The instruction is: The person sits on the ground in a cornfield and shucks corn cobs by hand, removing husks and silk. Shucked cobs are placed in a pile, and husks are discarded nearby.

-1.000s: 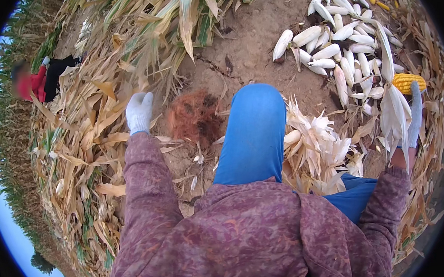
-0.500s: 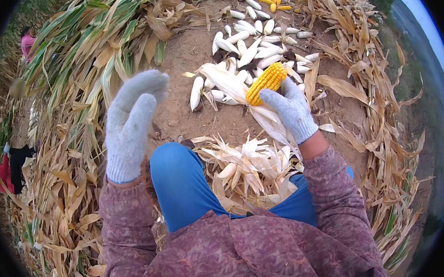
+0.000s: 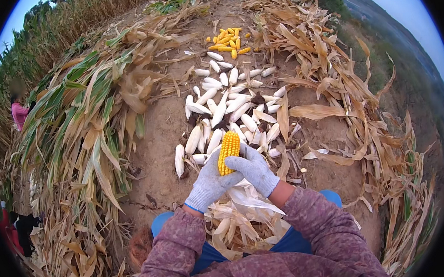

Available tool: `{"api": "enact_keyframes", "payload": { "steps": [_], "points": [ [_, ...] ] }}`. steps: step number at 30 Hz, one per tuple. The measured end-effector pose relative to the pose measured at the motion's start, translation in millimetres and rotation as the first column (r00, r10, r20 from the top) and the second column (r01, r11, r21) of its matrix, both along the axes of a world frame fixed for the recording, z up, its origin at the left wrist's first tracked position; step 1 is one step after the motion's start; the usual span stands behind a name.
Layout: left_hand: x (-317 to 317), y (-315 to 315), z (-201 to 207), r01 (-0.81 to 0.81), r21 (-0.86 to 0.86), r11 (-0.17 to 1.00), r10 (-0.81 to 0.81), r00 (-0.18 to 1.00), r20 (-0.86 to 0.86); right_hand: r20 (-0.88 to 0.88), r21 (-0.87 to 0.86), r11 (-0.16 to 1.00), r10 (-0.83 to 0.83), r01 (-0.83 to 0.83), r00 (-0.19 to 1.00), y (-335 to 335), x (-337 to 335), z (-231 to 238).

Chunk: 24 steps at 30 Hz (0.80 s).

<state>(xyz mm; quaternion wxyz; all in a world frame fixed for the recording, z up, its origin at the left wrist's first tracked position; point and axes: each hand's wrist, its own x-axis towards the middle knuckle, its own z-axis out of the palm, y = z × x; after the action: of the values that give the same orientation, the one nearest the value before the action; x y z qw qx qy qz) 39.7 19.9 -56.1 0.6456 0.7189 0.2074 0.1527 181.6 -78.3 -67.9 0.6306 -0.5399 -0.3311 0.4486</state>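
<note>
Maize, a single ear with bright yellow kernels [image 3: 229, 147], stands nearly upright between the person's two gloved hands, in front of the body and above the lap. The left hand [image 3: 209, 184] curls round the lower left side of the ear, and the right hand [image 3: 254, 170] closes on it from the right, its thumb lying across the lower kernels. The hands touch each other at the base of the ear. Pale peeled husk [image 3: 251, 201] hangs below the right hand, over a heap of loose dry husks [image 3: 233, 230] between the legs of the blue trousers [image 3: 331, 197].

Beyond the hands, a spread of ears in whitish husks [image 3: 238, 106] lies on bare brown soil [image 3: 160, 137], some with dark silk showing at the ends. Farther off, just past that spread, is a small pile of bare yellow ears [image 3: 230, 39].

Cut maize stalks with green and tan leaves [image 3: 91, 152] lie along the left; drier tan stalks [image 3: 325, 69] line the right. At the far left, a co-worker in pink [image 3: 20, 114] is near standing maize, and another in red and black [image 3: 22, 229] is partly cut off by the rim.
</note>
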Motion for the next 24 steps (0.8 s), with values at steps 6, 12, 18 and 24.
{"api": "enact_keyframes", "payload": {
  "steps": [6, 12, 18, 24],
  "points": [
    [2.4, -4.4, -31.4, -0.061, 0.048, 0.997, 0.071, 0.968, -0.239, -0.088, 0.054, 0.996, -0.062, 0.066, 0.994, 6.0, 0.7, 1.5],
    [8.4, -20.0, -54.3, -0.115, 0.204, 0.972, 0.143, 0.982, -0.125, 0.218, -0.096, 0.970, -0.198, 0.223, 0.956, 10.0, -6.3, 0.7],
    [9.7, -23.4, -20.2, -0.039, 0.245, 0.969, 0.107, 0.957, -0.271, 0.072, -0.052, 0.981, -0.181, 0.185, 0.981, 4.1, 5.9, -0.1],
    [-2.0, -22.3, -15.3, 0.004, 0.386, 0.923, 0.098, 0.965, -0.244, -0.033, -0.049, 0.993, -0.105, 0.104, 0.994, 3.3, 4.8, 15.6]
  ]
}}
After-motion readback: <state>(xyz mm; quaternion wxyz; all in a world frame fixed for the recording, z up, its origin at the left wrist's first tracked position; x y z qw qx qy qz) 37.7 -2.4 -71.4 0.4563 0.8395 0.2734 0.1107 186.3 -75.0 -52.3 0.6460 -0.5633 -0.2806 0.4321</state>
